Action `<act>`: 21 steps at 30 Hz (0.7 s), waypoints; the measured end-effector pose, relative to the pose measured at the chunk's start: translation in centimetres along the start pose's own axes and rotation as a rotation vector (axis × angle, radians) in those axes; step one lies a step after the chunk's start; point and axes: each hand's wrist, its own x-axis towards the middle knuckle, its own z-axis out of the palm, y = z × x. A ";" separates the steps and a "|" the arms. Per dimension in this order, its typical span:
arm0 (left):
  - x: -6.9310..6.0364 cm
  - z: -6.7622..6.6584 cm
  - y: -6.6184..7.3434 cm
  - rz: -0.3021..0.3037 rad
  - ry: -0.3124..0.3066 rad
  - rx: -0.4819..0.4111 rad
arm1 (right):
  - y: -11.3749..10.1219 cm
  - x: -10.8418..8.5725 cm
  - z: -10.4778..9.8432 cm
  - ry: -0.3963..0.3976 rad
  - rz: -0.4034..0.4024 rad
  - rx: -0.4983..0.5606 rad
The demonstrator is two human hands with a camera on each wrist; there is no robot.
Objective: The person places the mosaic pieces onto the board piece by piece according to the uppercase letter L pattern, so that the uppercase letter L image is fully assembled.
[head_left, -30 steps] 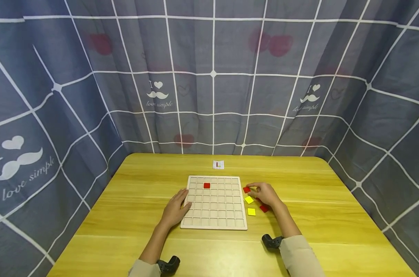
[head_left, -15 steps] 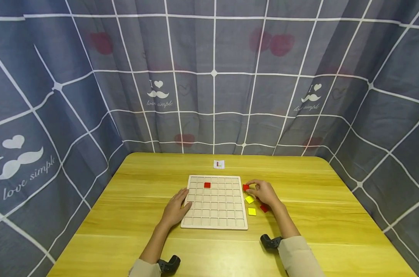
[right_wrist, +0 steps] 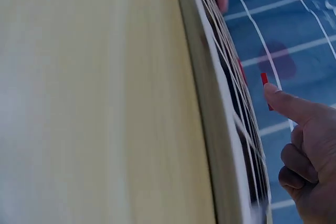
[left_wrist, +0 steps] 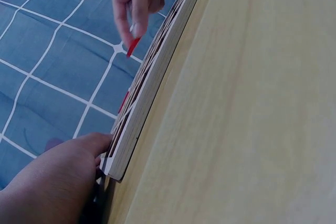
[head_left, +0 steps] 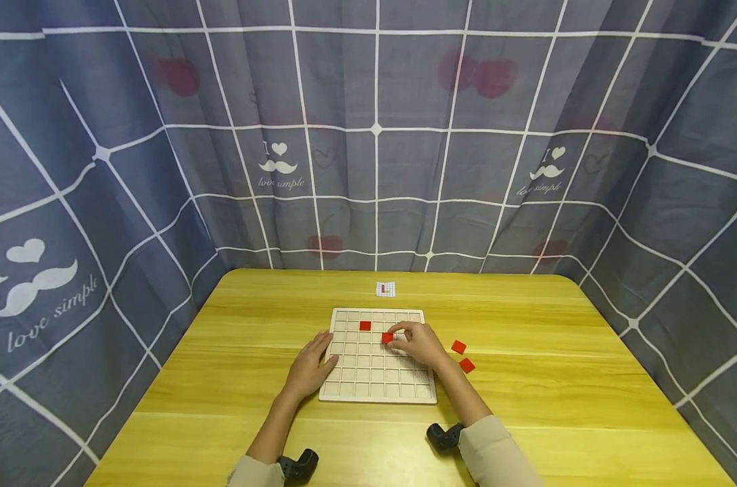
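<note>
A pale square grid board lies on the table, with one red tile in a cell of its upper left part. My left hand rests along the board's left edge, fingers nearly straight; the left wrist view has this hand at the board's corner. Thumb and finger of my right hand pinch another red tile over the upper middle of the grid. Seen from the right wrist, the pinched tile is raised off the board, tilted on edge in my right hand.
Two loose red tiles lie on the wooden table right of my right forearm. Behind the board is a small printed grid card. A dark checked curtain surrounds the table's back and sides.
My right hand has carried a red tile leftward from beside the board to above it. Its forearm now covers where the yellow tiles lay, and one more red tile shows. The left hand stays put.
</note>
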 end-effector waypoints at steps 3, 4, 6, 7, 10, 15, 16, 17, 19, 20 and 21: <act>0.0 0.0 0.0 -0.004 -0.003 0.000 | -0.8 0.8 1.3 0.002 -0.037 -0.021; 0.0 -0.1 0.1 -0.005 -0.003 -0.002 | -1.0 1.0 1.7 0.006 -0.048 -0.023; 0.0 -0.1 0.2 -0.006 -0.006 -0.002 | -1.4 1.5 2.4 0.015 -0.054 -0.029; 0.0 -0.1 0.2 -0.008 -0.009 0.000 | -1.5 1.7 2.7 0.018 -0.054 -0.036; 0.0 0.0 0.2 -0.005 -0.007 0.003 | -1.7 2.2 3.4 0.026 -0.047 -0.041; -0.1 0.0 0.2 0.003 -0.005 0.005 | -1.8 2.5 4.0 0.018 -0.028 -0.059; -0.1 0.0 0.2 0.005 -0.005 0.003 | -1.8 2.6 4.0 0.019 -0.029 -0.063; -0.1 0.0 0.2 0.004 -0.006 0.003 | -1.8 2.6 4.0 0.015 -0.027 -0.069; 0.0 0.0 0.2 0.002 -0.007 0.002 | -1.8 2.6 4.1 0.017 -0.029 -0.085; 0.0 0.0 0.2 -0.001 -0.007 -0.001 | -1.8 2.7 4.1 0.017 -0.030 -0.089; 0.0 0.0 0.1 -0.003 -0.007 -0.004 | -1.8 2.7 4.2 0.019 -0.031 -0.093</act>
